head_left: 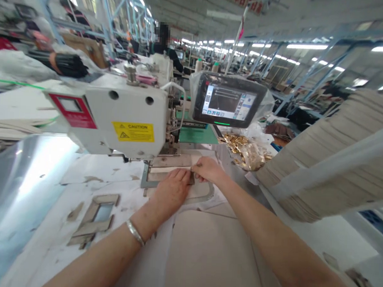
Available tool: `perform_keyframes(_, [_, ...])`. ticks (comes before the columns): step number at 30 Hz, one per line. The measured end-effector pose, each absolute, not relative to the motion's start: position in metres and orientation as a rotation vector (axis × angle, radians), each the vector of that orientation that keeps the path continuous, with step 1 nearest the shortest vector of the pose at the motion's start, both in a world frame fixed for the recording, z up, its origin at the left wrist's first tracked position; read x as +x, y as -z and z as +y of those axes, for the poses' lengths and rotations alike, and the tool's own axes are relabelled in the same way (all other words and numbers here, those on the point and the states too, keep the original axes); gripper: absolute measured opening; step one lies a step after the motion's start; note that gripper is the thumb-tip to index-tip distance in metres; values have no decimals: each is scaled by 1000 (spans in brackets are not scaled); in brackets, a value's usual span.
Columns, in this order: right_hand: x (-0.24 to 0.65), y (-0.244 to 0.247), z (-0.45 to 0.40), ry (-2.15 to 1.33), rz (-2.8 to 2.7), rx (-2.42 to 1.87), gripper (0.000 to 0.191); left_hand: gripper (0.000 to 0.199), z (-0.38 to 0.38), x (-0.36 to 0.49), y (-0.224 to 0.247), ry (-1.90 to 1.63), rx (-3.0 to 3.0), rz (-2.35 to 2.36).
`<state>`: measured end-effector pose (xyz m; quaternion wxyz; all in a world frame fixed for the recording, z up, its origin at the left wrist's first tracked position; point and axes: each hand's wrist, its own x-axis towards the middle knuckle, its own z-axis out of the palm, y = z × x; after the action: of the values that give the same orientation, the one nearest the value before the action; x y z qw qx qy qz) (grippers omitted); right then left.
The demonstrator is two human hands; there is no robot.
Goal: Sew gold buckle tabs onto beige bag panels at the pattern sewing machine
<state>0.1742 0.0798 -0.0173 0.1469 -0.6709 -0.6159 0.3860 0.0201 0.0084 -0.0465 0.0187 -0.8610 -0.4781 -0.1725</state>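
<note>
A broad tan panel (205,254) lies nearest, under both forearms, on the white-covered surface (40,255). The left hand (170,192), a metal bangle (135,233) at its wrist, lies flat and open on a smaller tan piece (197,194) held in a grey metal clamp frame (144,179). The right hand (209,169) comes in from the right, its grip pinched on what looks like a dark tab (192,178) at the piece's upper edge, just beside the left fingers (185,176); this hand is the nearer to the tab. The piece's long axis runs across the view, below the sewing machine head (125,119). Left of the hands lie cut tan frames (94,219); to the right, a pile of gold pieces (246,152) and stacked panels (330,158). Beyond stand a touchscreen (228,100) and a co-worker (165,45).
</note>
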Motion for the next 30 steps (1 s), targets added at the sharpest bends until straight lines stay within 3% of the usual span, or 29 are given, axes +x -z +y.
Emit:
perform_keyframes(12, [183,29,80,-1171,-1724,-1814,16,38,-12,-6,31,392,-2339,-1809])
perform_keyframes(22, [184,31,82,-1252,-1673,-1769,17,43,-21,-22,46,382,-2194,-1803])
perform_keyframes(30, [182,28,82,-1264,-1630,-1809,18,37,-18,-22,15,154,-2276,-1911])
